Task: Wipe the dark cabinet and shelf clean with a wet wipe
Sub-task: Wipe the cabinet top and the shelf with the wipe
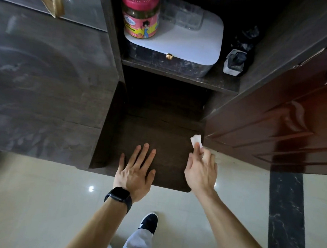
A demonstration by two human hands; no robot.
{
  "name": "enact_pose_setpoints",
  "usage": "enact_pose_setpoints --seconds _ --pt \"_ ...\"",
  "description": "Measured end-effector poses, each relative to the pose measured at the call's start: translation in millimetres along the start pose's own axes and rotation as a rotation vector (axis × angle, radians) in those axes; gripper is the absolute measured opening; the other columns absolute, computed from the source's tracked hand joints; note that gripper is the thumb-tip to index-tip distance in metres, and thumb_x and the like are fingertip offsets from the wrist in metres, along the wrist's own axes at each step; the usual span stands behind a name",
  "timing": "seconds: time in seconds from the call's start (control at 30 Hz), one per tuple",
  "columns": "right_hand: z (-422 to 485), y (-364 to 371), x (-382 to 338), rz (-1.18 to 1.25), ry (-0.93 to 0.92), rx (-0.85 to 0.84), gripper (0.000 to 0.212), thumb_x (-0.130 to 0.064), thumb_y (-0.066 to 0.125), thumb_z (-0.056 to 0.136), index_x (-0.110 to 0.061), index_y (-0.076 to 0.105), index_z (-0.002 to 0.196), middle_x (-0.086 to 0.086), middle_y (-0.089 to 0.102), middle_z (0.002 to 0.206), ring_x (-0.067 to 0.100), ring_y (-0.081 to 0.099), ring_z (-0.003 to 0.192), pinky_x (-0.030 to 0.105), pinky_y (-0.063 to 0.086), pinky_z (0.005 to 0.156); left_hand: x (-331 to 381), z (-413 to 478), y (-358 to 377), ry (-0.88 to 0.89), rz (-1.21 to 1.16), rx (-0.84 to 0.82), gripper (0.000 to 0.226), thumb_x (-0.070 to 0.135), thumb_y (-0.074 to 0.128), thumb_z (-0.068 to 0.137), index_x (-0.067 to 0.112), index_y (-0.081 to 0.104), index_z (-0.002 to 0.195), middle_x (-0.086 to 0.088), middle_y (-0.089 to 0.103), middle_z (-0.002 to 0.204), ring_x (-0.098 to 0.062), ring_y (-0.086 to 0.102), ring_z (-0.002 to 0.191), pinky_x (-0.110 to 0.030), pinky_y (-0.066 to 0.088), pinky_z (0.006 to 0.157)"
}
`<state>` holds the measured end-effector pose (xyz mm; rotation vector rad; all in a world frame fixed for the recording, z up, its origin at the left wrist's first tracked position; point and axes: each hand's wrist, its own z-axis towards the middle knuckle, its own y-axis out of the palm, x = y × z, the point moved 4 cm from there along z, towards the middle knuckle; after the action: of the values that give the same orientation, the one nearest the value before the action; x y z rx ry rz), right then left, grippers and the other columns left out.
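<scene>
Your left hand (134, 172) lies flat, palm down, on the dark brown lower shelf (158, 131) of the dark wood-grain cabinet (43, 85). Its fingers are straight and spread, they point into the cabinet, and it grasps nothing. The forearm comes up from below, and on the wrist there is a black smartwatch with a black band (118, 196).

Your right hand (201, 170) is at the right edge of the same shelf, with the arm reaching in diagonally from the lower right. Its thumb and forefinger pinch a small white folded wet wipe (196, 139). The wipe sticks out beyond the fingertips, just beside the glossy reddish-brown panelled door (277, 124). I cannot tell if the wipe touches the shelf surface.

The lower shelf has a matte, slightly rough look and a rounded front corner. The cabinet side on the left shows pale, dusty smears.

Above there is a thinner dark upper shelf (182, 76). On it stands a white rounded box with a small gold knob (185, 42). On this box stand a jar with a pink lid and colourful label (141, 11) and a clear plastic tray (182, 12). To the right of the box is a small dark pump bottle (234, 61).

Below, the glossy cream tiled floor (33, 201) reflects light, and a black shoe (149, 222) shows.
</scene>
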<state>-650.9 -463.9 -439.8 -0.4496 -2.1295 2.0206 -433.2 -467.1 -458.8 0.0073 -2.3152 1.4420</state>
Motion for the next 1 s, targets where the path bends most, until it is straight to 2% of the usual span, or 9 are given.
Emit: enact_pose_setpoints --seconds 0.17,0.23,0.33,0.4,0.47,0.6,0.73,0.9,1.0 --pt "38 3 2 -0.046 -0.001 0.017 0.050 -0.034 0.050 0.098 -0.011 0.050 0.142 0.005 0.049 0.128 0.029 0.051 0.107 0.042 0.046 0.079 0 -1 0 -0.002 0.009 0.042 0.063 0.051 0.022 0.101 0.040 -0.005 0.156 0.015 -0.013 0.164 -0.010 -0.018 0.149 -0.052 -0.005 0.119" --pt "28 6 -3 -0.040 -0.085 -0.008 0.053 -0.036 0.040 0.100 -0.009 0.046 0.145 0.005 0.042 0.149 0.028 0.044 0.130 0.045 0.045 0.096 1 -1 -2 -0.014 -0.001 0.051 0.062 0.052 0.021 0.100 0.041 -0.004 0.156 0.016 -0.012 0.164 -0.009 -0.017 0.149 -0.051 -0.007 0.119" --pt "15 21 -14 -0.054 -0.298 -0.178 0.065 -0.046 0.015 0.104 -0.009 0.014 0.157 0.006 0.010 0.167 0.020 0.006 0.154 0.046 0.014 0.122 3 -3 -2 -0.020 -0.020 0.073 0.063 0.052 0.025 0.100 0.041 -0.001 0.156 0.015 -0.009 0.164 -0.011 -0.014 0.150 -0.050 -0.011 0.119" --pt "39 25 -21 -0.029 -0.284 -0.221 0.067 -0.051 0.004 0.102 -0.013 -0.005 0.157 0.002 -0.007 0.166 0.015 -0.011 0.153 0.045 0.002 0.123 3 -3 -1 -0.024 -0.023 0.082 0.063 0.052 0.025 0.100 0.041 0.000 0.156 0.015 -0.009 0.163 -0.011 -0.014 0.150 -0.050 -0.013 0.118" --pt "70 25 -32 0.012 -0.195 -0.238 0.068 -0.052 0.005 0.101 -0.015 -0.011 0.156 0.000 -0.015 0.165 0.014 -0.016 0.151 0.046 0.000 0.124 2 -2 1 -0.029 -0.012 0.081 0.063 0.054 0.021 0.099 0.042 -0.004 0.156 0.017 -0.012 0.161 -0.010 -0.016 0.149 -0.049 -0.016 0.117" --pt "71 22 -36 0.117 -0.055 -0.245 0.069 -0.051 0.008 0.102 -0.014 -0.011 0.157 -0.001 -0.018 0.164 0.012 -0.018 0.151 0.044 -0.003 0.124 3 -2 0 -0.051 -0.008 0.059 0.062 0.056 0.014 0.098 0.043 -0.007 0.155 0.019 -0.017 0.161 -0.008 -0.019 0.149 -0.050 -0.011 0.119" --pt "23 18 -10 0.166 -0.003 -0.254 0.072 -0.054 0.010 0.100 -0.014 -0.008 0.158 -0.001 -0.017 0.165 0.014 -0.015 0.152 0.041 0.006 0.124 4 -3 -3 -0.052 -0.038 0.055 0.062 0.054 0.021 0.100 0.042 -0.004 0.155 0.017 -0.013 0.163 -0.007 -0.021 0.148 -0.050 -0.011 0.119" --pt "74 21 -9 0.431 0.148 -0.228 0.071 -0.051 0.021 0.103 -0.012 0.000 0.158 -0.002 -0.015 0.166 0.022 0.003 0.154 0.040 0.014 0.124 4 -3 1 -0.048 -0.016 0.076 0.063 0.054 0.021 0.099 0.042 -0.003 0.156 0.017 -0.011 0.163 -0.008 -0.017 0.149 -0.050 -0.011 0.119" --pt "81 25 -6 0.459 0.163 -0.253 0.066 -0.048 0.022 0.105 -0.015 0.003 0.159 -0.007 -0.012 0.166 0.022 0.014 0.152 0.040 0.028 0.117 4 -2 2 -0.043 0.002 0.070 0.063 0.055 0.018 0.098 0.041 -0.002 0.156 0.017 -0.012 0.162 -0.008 -0.016 0.150 -0.051 -0.010 0.119"
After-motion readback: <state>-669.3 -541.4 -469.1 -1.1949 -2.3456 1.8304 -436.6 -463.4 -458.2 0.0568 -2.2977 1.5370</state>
